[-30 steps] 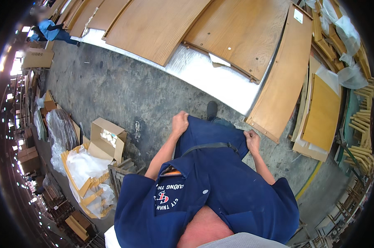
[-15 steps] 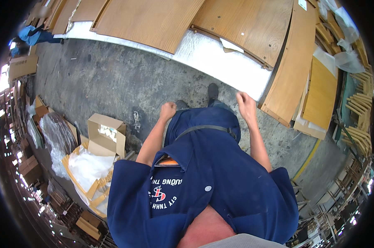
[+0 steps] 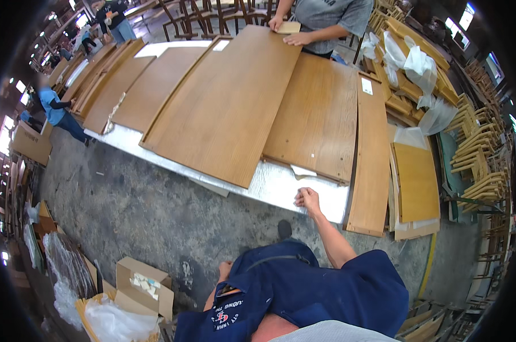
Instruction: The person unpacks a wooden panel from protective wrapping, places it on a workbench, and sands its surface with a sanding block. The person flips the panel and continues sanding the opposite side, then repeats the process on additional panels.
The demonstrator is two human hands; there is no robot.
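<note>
large wooden panel (image 3: 224, 114) lies on the white-covered worktop (image 3: 281, 182), its near corner close to the front edge. right of the large wooden panel, the right hand (image 3: 307, 200) is near that edge, its grip loosely open, fingers bent, nothing seen in it; i cannot tell whether it touches the worktop. nearer the wearer than the large wooden panel and well apart from it, the left hand (image 3: 225, 269) is beside the blue garment (image 3: 343, 285), partly hidden, so i cannot tell its grip. right of the large wooden panel come a dotted panel (image 3: 315, 114) and a narrow panel (image 3: 371, 154). at its far end, a co-worker (image 3: 332, 17) has one hand at a pale block (image 3: 288, 27).
</note>
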